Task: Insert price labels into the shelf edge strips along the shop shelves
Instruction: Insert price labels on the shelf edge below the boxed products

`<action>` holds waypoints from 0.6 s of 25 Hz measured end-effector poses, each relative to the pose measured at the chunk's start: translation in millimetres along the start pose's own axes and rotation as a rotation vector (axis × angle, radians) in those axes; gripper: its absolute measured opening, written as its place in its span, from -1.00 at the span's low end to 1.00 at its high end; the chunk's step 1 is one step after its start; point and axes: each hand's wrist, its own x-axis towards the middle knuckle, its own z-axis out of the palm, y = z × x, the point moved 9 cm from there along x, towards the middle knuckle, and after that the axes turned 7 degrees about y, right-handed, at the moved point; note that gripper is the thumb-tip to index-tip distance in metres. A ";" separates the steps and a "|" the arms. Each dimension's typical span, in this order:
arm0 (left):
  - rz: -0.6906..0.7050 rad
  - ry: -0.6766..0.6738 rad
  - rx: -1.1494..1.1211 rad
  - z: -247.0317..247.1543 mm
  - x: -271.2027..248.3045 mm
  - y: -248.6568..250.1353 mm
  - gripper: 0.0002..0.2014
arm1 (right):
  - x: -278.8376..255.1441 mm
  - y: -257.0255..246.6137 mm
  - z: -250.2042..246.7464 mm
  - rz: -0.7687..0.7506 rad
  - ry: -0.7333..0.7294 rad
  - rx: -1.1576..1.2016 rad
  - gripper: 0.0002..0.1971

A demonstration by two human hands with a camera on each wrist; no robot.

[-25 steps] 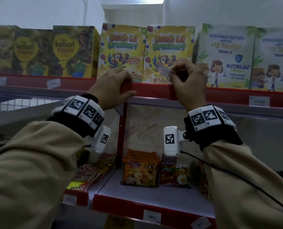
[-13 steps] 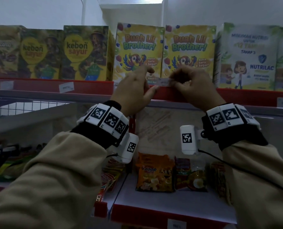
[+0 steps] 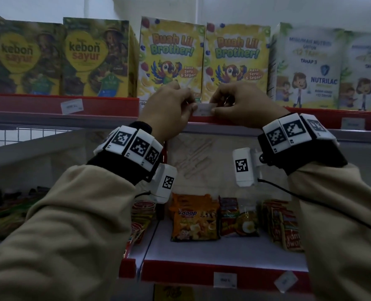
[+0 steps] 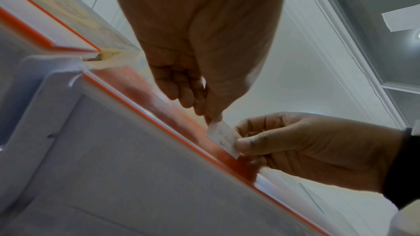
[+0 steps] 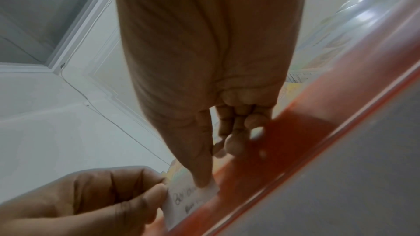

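A small white price label (image 3: 204, 109) with handwriting is held against the red edge strip (image 3: 106, 105) of the upper shelf, below the two yellow cereal boxes (image 3: 171, 59). My left hand (image 3: 169, 107) pinches the label's left end and my right hand (image 3: 243, 105) pinches its right end. In the left wrist view the label (image 4: 223, 138) lies on the red strip (image 4: 159, 96), thumb of the left hand (image 4: 213, 112) at one end, right hand (image 4: 295, 146) at the other. The right wrist view shows the label (image 5: 191, 202) at the strip (image 5: 295, 141) between my right hand (image 5: 204, 168) and left hand (image 5: 102, 198).
Other white labels (image 3: 71, 106) (image 3: 353, 123) sit in the same strip to the left and right. Green boxes (image 3: 95, 59) and white milk boxes (image 3: 306, 68) flank the yellow ones. The lower shelf (image 3: 223, 248) carries noodle packets (image 3: 194, 218) and its strip has labels (image 3: 225, 279).
My left hand has come off the strip to the label's left end. Both hands now hold the label lower, against the strip. The camera view has shifted left and closer.
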 end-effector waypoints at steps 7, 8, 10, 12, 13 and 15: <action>-0.001 -0.096 0.055 -0.1 2.7 3.1 -0.71 | 1.2 -4.1 6.0 0.014 -0.115 -0.113 -0.93; 0.000 -0.115 0.063 0.0 3.7 3.3 -0.71 | 1.7 -4.5 7.2 0.017 -0.128 -0.125 -0.93; 0.005 -0.132 0.075 -0.8 5.9 4.7 -0.71 | 2.5 -4.7 8.5 0.023 -0.141 -0.142 -0.89; 0.008 -0.133 0.086 -3.1 6.9 5.4 -0.72 | 2.4 -4.9 9.1 0.031 -0.147 -0.161 -0.86; 0.008 -0.131 0.087 -4.0 7.1 4.8 -0.73 | 2.0 -5.2 9.3 0.037 -0.149 -0.170 -0.85; 0.000 -0.131 0.072 -4.4 7.7 2.9 -0.74 | 0.8 -6.1 8.4 0.054 -0.147 -0.175 -0.85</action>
